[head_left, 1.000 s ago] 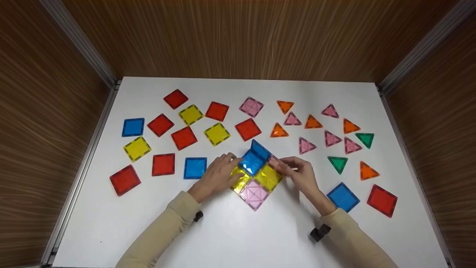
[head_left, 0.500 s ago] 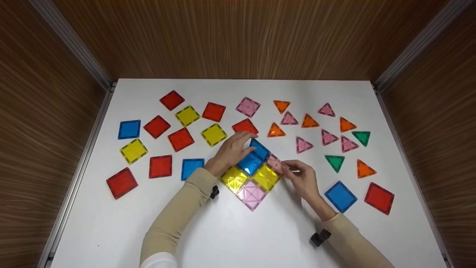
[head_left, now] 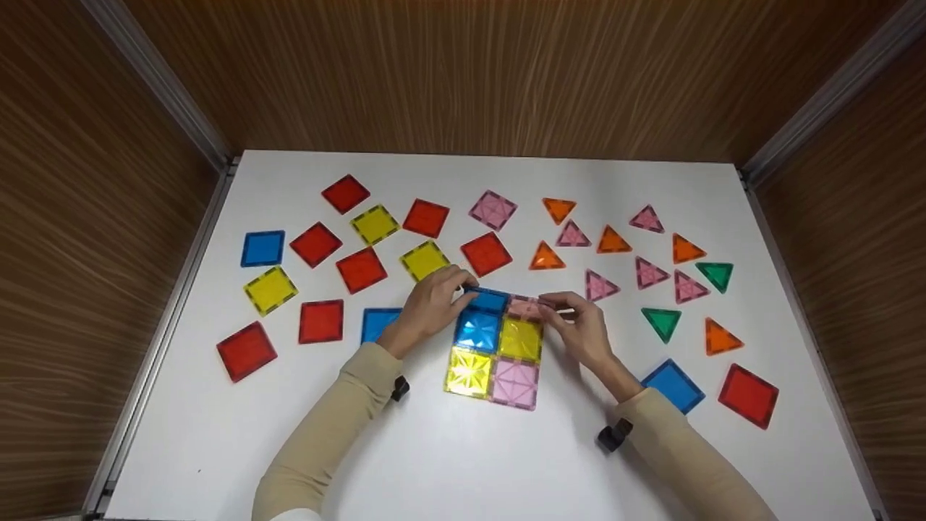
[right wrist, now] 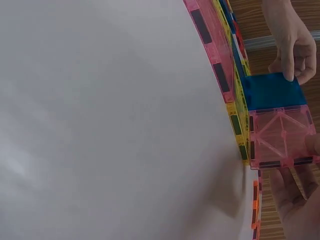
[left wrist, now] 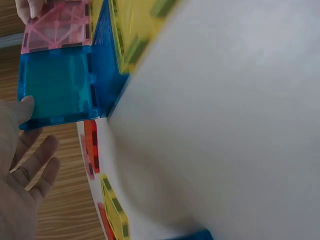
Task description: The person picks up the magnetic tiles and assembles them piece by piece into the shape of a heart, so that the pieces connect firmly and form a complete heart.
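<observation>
A block of joined magnetic tiles lies on the white table: a blue square (head_left: pixel 477 331), a yellow square (head_left: pixel 521 340), another yellow square (head_left: pixel 469 373) and a pink square (head_left: pixel 515 385). Along its far edge stand an upright blue square tile (left wrist: pixel 57 87) and, beside it, an upright pink square tile (right wrist: pixel 282 135). My left hand (head_left: pixel 432 307) pinches the top of the upright blue tile, thumb on its near face. With thumb and fingers, my right hand (head_left: pixel 584 329) grips the outer top corner of the upright pink tile.
Several red squares (head_left: pixel 317 244), yellow squares (head_left: pixel 270 290) and blue squares (head_left: pixel 262 248) lie loose at left. At right are orange triangles (head_left: pixel 614 239), pink triangles (head_left: pixel 651 273) and green triangles (head_left: pixel 661 323), with a blue square (head_left: pixel 673 387) and red square (head_left: pixel 749 395) nearer. Wooden panels (head_left: pixel 477 79) surround the table.
The joined tiles have turned counter-clockwise from a diamond to nearly straight. My left hand has shifted from the flat tiles to the upright blue one; my right hand keeps its hold on the pink tile.
</observation>
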Motion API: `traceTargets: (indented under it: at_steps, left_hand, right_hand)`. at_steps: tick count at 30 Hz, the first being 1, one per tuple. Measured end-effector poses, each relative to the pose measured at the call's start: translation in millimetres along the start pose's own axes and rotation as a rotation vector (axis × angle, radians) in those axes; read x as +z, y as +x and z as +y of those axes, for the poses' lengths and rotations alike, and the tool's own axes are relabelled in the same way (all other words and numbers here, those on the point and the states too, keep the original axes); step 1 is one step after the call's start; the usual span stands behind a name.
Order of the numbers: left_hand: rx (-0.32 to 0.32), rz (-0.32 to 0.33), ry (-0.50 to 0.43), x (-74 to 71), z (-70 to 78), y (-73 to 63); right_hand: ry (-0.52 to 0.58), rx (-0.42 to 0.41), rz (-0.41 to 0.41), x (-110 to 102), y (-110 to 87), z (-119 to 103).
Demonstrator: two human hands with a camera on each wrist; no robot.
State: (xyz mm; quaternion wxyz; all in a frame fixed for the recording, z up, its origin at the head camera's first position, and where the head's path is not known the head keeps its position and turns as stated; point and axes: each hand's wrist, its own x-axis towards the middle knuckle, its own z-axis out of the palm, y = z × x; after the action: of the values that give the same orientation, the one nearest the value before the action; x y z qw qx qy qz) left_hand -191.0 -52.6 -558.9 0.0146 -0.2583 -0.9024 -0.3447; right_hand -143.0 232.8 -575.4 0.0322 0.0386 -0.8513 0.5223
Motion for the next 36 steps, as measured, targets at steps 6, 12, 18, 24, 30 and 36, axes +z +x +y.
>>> traceTargets:
  at_steps: [6, 12, 18, 24, 30, 36]
  left_hand:
    - [0.03, 0.036, -0.002, -2.1, -2.5, -12.8]
    - [0.046, 0.045, -0.012, -1.9, -2.0, -20.4]
    - [0.024, 0.037, -0.018, -1.8, -1.8, -23.6]
    - [0.01, 0.034, -0.016, -3.2, -3.7, -24.5]
    - [0.021, 0.038, -0.014, -4.3, -5.5, -25.0]
    - [0.026, 0.047, -0.018, -4.9, -6.2, -24.9]
  right_hand:
    - [0.0, -0.06, -0.057, 0.2, 13.0, 2.6]
    - [0.0, -0.073, -0.073, -8.5, 7.9, 2.6]
    - [-0.137, -0.043, -0.038, -51.4, -29.9, 8.1]
    - [-0.361, -0.025, 0.007, -102.6, -74.5, 21.7]
    - [-0.614, 0.109, -0.022, -134.6, -111.8, 41.1]
    - [-0.747, 0.204, -0.095, -144.2, -127.4, 55.1]
